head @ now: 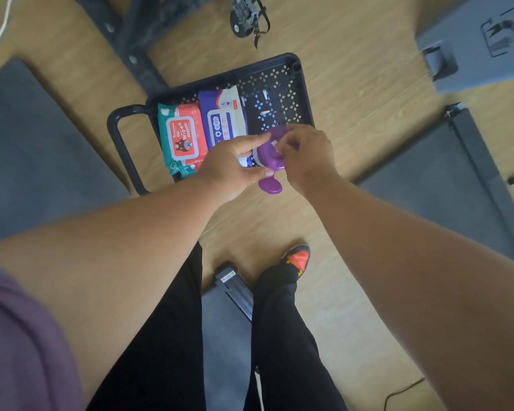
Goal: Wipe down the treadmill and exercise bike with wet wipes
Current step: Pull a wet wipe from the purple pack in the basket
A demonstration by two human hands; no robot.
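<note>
Wood floor (353, 93) runs through the middle of the frame, hemmed in on most sides: a dark mat (33, 149) fills the left edge, a treadmill belt (433, 185) with its side rail takes the right, a grey housing (487, 40) sits upper right, and a black bike frame (137, 40) with a pedal (245, 17) crosses the top. Open floor — a strip right of the cart and the patch around the shoes (298, 258) at centre bottom. A black perforated cart (279, 96) stands at frame centre, handle to the left; inside lie a red wipes pack (183, 136) and, just beside it, a blue-white pack (223, 114). The purple canister (269, 157) is held above the cart's near right corner, between the two hands, its flip lid (270, 185) hanging open toward the viewer. Left hand (232, 164) — fingers and thumb curled round the canister's side, gripping it. Right hand (304, 152) is at the canister top, fingertips pinched together there; what they pinch is too blurred to tell.
</note>
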